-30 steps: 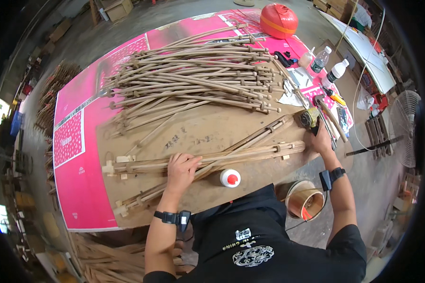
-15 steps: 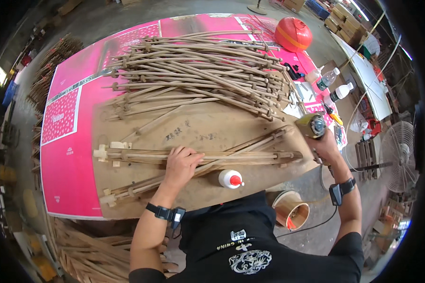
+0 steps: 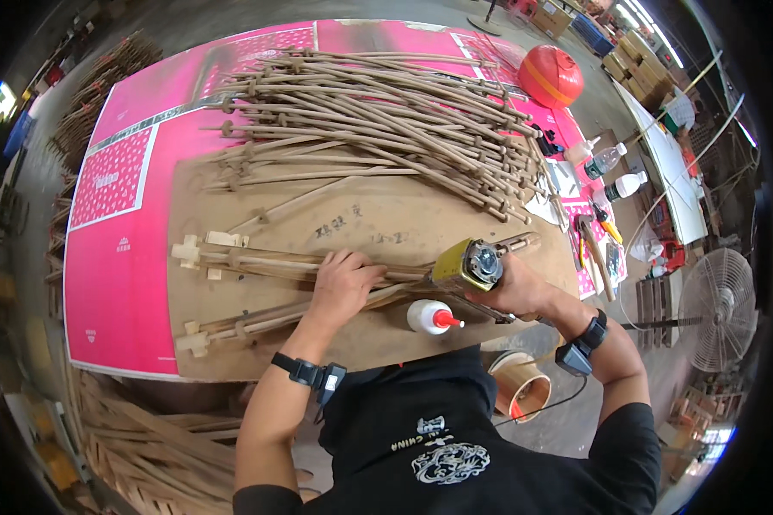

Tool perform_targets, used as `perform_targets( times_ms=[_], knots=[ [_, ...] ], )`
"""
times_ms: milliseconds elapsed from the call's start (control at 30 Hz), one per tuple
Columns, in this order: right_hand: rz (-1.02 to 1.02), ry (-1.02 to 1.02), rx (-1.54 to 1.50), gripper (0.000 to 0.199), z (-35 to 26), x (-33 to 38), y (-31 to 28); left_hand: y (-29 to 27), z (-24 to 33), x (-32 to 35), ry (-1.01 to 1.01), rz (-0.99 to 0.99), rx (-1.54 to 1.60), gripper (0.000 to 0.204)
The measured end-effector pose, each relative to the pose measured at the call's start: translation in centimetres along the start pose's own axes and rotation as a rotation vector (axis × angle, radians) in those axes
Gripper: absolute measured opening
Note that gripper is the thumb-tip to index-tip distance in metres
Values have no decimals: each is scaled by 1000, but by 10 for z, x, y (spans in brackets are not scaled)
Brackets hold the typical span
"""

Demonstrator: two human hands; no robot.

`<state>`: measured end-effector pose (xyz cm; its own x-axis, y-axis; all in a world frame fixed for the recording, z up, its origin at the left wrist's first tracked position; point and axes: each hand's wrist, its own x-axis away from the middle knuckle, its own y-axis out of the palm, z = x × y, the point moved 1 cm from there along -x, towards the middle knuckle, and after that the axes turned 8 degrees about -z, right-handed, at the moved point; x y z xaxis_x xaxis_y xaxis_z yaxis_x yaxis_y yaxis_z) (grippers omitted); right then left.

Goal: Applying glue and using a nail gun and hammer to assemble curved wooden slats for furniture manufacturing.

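My right hand grips a yellow nail gun with a round silver cap, tilted over the wooden strips. Its nose is hidden beneath its body. My left hand is closed over a bundle of long thin wooden strips, pressing it on the brown board. Pale blocks sit at the bundle's left end. A second bundle of strips slants nearer to me, meeting the first near the nail gun. Close to the gun stands a white squeeze bottle with a red tip.
A large pile of wooden rods covers the table's far part. Several bottles, a hammer and a red ball-shaped object lie along the right. A bucket stands below the front edge, a fan at right.
My right hand has brought the nail gun left from the board's right edge to over the strips. My left hand stays on the bundle. The hammer at right has come into sight.
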<state>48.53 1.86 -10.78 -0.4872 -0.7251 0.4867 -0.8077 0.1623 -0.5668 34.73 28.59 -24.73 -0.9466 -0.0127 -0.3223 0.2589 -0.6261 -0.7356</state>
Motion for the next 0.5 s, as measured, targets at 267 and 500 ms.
perform_targets(
  times_ms=[267,500],
  knots=[
    [-21,-31,-24,32,8,-3,2,-1,-1,0,27,28,-24,14],
    [-47,-98,-8,35,9,-7,-1,0,-1,0,4,2,-21,14]
  ],
)
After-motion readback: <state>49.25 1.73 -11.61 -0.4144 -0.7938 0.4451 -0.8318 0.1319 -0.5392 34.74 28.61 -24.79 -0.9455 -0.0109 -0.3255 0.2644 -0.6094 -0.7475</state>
